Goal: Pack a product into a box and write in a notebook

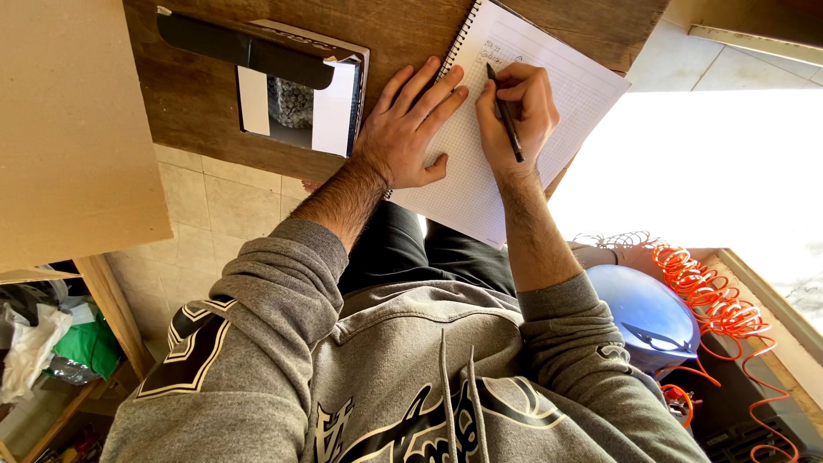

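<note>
A spiral-bound notebook (549, 77) with squared paper lies open on a dark wooden table (197, 94), its near corner hanging over the table edge. My left hand (410, 129) rests flat on the notebook's left edge, fingers spread, pressing the page down. My right hand (519, 107) grips a black pen (507, 116), whose tip touches the top of the page beside a few handwritten lines. Both forearms come out of grey sweatshirt sleeves.
An open cardboard box (296, 90) with a black flap sits on the table left of the notebook. A pale board (73, 120) leans at left. At right are a blue helmet (639, 313) and a coiled orange hose (716, 304). Bags (51, 343) fill a shelf lower left.
</note>
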